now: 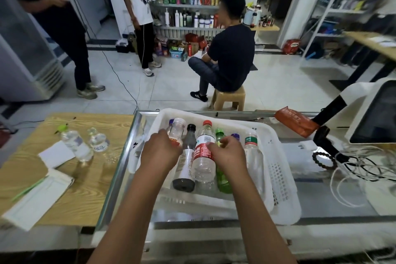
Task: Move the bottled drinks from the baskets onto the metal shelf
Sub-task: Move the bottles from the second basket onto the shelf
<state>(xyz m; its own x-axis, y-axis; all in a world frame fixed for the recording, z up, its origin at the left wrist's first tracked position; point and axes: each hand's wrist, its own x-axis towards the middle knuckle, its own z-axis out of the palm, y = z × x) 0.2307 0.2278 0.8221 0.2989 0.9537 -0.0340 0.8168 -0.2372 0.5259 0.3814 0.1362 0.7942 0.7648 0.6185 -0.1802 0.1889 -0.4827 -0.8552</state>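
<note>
A white plastic basket [285,178] sits on the glass counter [321,195] in front of me and holds several bottles lying side by side. My left hand [160,150] is closed over a clear bottle with a white cap and orange label [177,127] at the basket's left. My right hand [229,153] curls around the neck of a green bottle [224,180]. Between my hands lie a dark bottle with a black cap [186,169] and a red-labelled bottle with a red cap [203,156]. A clear bottle with a green label [251,146] lies to the right.
Left of the counter, a wooden table [102,178] carries two water bottles [77,146] and papers. A screen [375,113], cables and an orange packet [295,122] crowd the right. A person sits on a stool [228,98] before stocked metal shelves [188,5]; two others stand at the left.
</note>
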